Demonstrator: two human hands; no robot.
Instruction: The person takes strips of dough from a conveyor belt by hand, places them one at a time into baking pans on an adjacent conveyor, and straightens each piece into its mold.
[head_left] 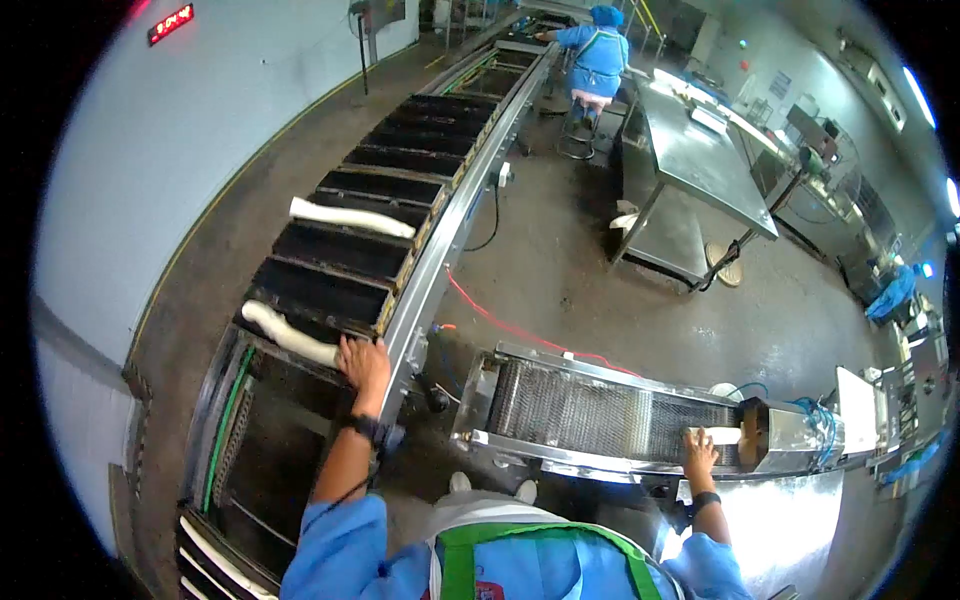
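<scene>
A long pale dough roll lies over the dark trays of the conveyor on the left, and my left hand is on its near right end, fingers bent around it. Farther up, another dough roll lies across a black tray. On the right, my right hand holds a short pale dough piece at the right end of the mesh belt, beside a metal housing.
A steel table stands at the upper right. A person in blue sits on a stool by the far conveyor. A red hose crosses the floor. More pale rolls show at the bottom left.
</scene>
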